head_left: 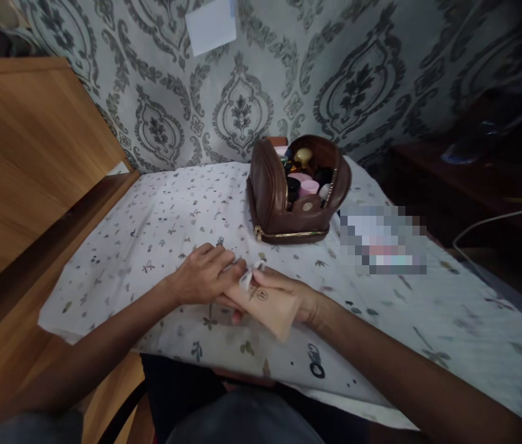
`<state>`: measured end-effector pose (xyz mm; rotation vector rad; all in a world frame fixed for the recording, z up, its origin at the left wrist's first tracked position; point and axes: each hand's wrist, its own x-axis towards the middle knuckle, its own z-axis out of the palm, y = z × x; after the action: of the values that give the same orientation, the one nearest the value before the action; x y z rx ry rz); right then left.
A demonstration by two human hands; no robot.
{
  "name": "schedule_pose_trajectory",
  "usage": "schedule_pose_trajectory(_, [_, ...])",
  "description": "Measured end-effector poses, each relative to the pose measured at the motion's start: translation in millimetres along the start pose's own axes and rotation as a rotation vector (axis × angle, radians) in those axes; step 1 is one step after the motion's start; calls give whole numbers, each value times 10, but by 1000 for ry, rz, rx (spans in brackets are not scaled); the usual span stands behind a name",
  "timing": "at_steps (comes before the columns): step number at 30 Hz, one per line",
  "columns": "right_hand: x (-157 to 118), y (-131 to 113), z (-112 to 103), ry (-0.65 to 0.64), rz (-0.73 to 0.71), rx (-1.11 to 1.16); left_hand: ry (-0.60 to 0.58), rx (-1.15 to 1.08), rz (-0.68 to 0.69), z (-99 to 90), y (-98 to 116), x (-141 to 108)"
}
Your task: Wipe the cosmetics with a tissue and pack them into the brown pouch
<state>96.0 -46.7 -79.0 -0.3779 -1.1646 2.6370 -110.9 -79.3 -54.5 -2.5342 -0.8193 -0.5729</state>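
A beige squeeze tube (272,308) with dark print lies slantwise between my hands, just above the cloth. My left hand (207,274) is closed around its upper left end, so that end is hidden under the fingers. My right hand (291,288) grips the tube from behind and the right side. A crumpled white piece, like tissue or a wipe (246,281), shows by the right thumb and the left fingertips. Beyond my hands stands a brown leather cosmetic bag (267,185), unzipped, with several jars and bottles inside, among them a pink-lidded one (309,187).
A white cloth with small printed plants (163,216) covers the table. To the right of the bag lies a blurred-out item (383,240). A wooden panel (24,154) rises at left, patterned wallpaper (242,105) behind. A pale cable (482,223) curves at far right.
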Motion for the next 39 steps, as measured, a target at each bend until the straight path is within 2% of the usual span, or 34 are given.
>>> schedule_pose_trajectory(3, [-21, 52, -15, -3, -27, -19, -84, -98, -23, -49, -66, -13])
schedule_pose_trajectory(5, [-19, 60, -23, 15, -51, -22, -92, -176, -108, -72, -154, -56])
schedule_pose_trajectory(7, [-11, 53, -22, 30, -76, -10, -21, -275, -296, -75, -232, -117])
schedule_pose_trajectory(10, [5, 62, -21, 51, -98, -1, 114, -450, -677, -49, -269, -188])
schedule_pose_trajectory(11, [10, 75, -27, 63, -112, -8, 138, -504, -772, -37, -257, -197])
schedule_pose_trajectory(13, [19, 110, -48, 80, -140, -44, 140, -570, -874, -16, -211, -189])
schedule_pose_trajectory(18, [50, 173, -123, 157, -215, -159, 136, -352, -946, -2, -147, -108])
schedule_pose_trajectory(20, [59, 174, -143, 173, -235, -189, 165, -262, -913, -14, -170, -84])
schedule_pose_trajectory(23, [55, 171, -153, 151, -229, -205, 215, -189, -793, -43, -213, -55])
schedule_pose_trajectory(26, [54, 181, -158, 105, -181, -206, 231, -226, -679, -66, -230, -26])
schedule_pose_trajectory(31, [93, 189, -182, 76, -170, -235, 81, -494, -646, -48, -197, 19])
schedule_pose_trajectory(34, [92, 166, -158, 73, -173, -233, 72, -600, -771, -43, -179, 68])
schedule_pose_trajectory(39, [18, 89, -57, 57, -194, -162, 142, -798, -1166, -58, -192, 257])
